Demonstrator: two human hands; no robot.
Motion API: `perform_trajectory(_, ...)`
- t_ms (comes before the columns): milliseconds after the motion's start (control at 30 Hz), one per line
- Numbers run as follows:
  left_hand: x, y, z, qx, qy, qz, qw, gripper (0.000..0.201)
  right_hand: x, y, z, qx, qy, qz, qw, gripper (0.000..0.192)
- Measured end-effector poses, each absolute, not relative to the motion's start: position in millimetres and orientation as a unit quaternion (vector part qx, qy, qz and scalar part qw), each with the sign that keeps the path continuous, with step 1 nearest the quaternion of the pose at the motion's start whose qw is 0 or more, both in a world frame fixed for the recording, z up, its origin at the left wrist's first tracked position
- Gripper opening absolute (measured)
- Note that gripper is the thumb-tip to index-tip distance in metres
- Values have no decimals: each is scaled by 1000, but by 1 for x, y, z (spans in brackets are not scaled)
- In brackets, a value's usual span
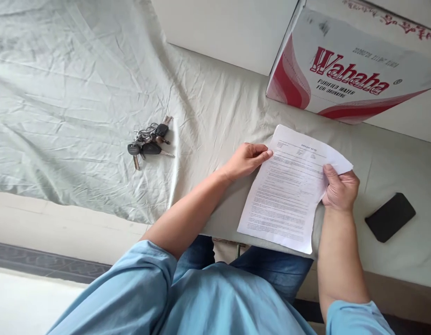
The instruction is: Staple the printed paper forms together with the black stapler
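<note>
A printed sheet of paper (285, 190) is held between my two hands above the cloth-covered table, its lower edge near the table's front. My left hand (248, 160) pinches the sheet's upper left edge between thumb and fingers. On the opposite side, my right hand (341, 186) grips the right edge, thumb on top and fingers hidden beneath. The paper's upper right corner bends out past the right thumb. Whether more than one sheet is there, I cannot tell.
A bunch of keys (149, 142) lies to the left on the wrinkled pale cloth (79, 93). At the right rests a black phone-like slab (390, 217). Behind the paper stands a white and red Wahaha water carton (351, 70), against a white surface (222, 28).
</note>
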State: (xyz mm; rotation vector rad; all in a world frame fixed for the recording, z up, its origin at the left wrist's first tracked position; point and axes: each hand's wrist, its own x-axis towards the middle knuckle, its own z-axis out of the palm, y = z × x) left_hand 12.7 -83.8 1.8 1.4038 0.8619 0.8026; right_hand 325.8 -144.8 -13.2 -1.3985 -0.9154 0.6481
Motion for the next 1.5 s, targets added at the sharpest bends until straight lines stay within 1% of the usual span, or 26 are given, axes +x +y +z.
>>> perform_trajectory(100, 15, -83, -1, 614, 398, 362, 577, 76, 328, -152, -19, -617, -396, 272, 624, 41)
perform_trajectory(233, 16, -82, -4, 583, 434, 395, 562, 85, 329, -154, -19, -625, -371, 278, 628, 52)
perform_trajectory(333, 16, -82, -5, 558, 439, 417, 567, 91, 332, -150, -21, -629, -370, 268, 629, 55)
perform_trajectory(433, 17, -83, -4, 542, 429, 434, 578, 91, 337, -146, -23, -632, -380, 234, 633, 55)
perform_trajectory(633, 17, -86, 0, 534, 405, 440, 598, 82, 341, -142, -19, -610, -339, 252, 671, 46)
perform_trajectory(833, 19, -84, -7, 519, 369, 472, 609, 84, 332, -140, -16, -575, -332, 218, 716, 40)
perform_trajectory(1300, 19, -87, -8, 509, 349, 461, 638, 82, 323, -140, -14, -566, -327, 225, 722, 34)
perform_trajectory(1500, 19, -87, -13, 521, 362, 457, 623, 82, 319, -142, -13, -563, -328, 226, 724, 33)
